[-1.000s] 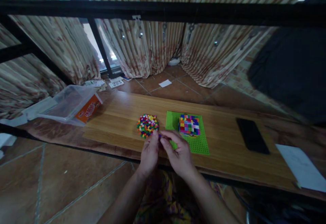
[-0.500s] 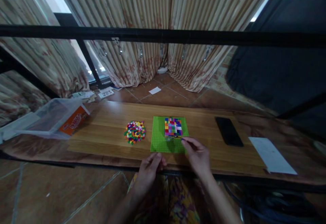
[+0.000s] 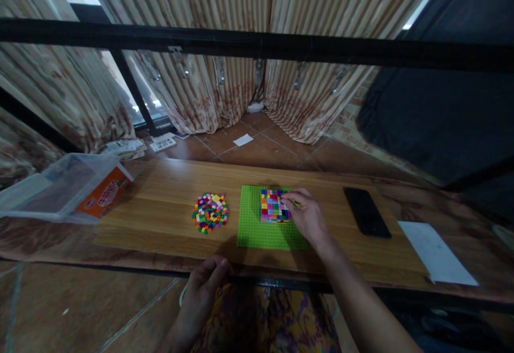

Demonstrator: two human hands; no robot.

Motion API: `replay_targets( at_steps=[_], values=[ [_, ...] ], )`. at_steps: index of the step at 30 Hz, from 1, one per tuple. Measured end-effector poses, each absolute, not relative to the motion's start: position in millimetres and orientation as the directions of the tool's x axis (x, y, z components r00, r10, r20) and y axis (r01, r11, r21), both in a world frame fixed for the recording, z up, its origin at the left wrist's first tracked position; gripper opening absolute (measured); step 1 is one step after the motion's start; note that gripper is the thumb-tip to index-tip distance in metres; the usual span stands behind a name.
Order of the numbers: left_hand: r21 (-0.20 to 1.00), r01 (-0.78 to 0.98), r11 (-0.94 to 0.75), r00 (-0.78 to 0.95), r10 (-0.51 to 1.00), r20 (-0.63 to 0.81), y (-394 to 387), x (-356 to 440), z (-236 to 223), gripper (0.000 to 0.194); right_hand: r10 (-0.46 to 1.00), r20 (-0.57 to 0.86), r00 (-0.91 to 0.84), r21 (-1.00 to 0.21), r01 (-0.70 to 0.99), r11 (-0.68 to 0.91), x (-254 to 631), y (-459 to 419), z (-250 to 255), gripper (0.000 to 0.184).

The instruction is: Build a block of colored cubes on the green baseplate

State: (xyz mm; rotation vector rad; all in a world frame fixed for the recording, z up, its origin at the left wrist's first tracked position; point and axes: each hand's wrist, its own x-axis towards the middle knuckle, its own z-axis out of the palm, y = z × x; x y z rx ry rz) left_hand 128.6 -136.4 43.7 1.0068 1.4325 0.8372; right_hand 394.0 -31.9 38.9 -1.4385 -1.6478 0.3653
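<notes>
A multicoloured block of small building bricks stands on a green studded baseplate. My right hand is at the block's right side, thumb and forefinger pinched at its top. The small building brick between those fingertips is mostly hidden. To the left of the baseplate lies a loose pile of small coloured bricks. My left hand hangs at the table's front edge with its fingers curled and the thumb against them. Whatever it may hold is hidden.
A clear plastic box with an orange label sits at the left end of the wooden board. A black phone and a white sheet lie to the right. A dark metal bar crosses beyond the table.
My hands were together near the brick pile and have parted. The right hand moved right and up onto the block; the left drew back to the table edge. The camera view shifted too.
</notes>
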Motion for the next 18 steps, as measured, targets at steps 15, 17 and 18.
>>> replay_targets(
  at_steps=[15, 17, 18],
  values=[
    [0.912, 0.048, 0.408, 0.024, 0.912, -0.41, -122, 129, 38, 0.039, 0.907, 0.403, -0.121, -0.443, 0.841, 0.309, 394, -28, 42, 0.025],
    [0.912, 0.041, 0.409, 0.031, 0.911, -0.41, -122, 129, 37, 0.038, 0.902, 0.402, -0.155, -0.405, 0.854, 0.327, 394, -27, 44, 0.025],
    [0.912, 0.035, 0.409, 0.034, 0.911, -0.41, -121, 130, 36, 0.037, 0.9, 0.402, -0.169, -0.388, 0.859, 0.335, 394, -26, 44, 0.025]
  ],
)
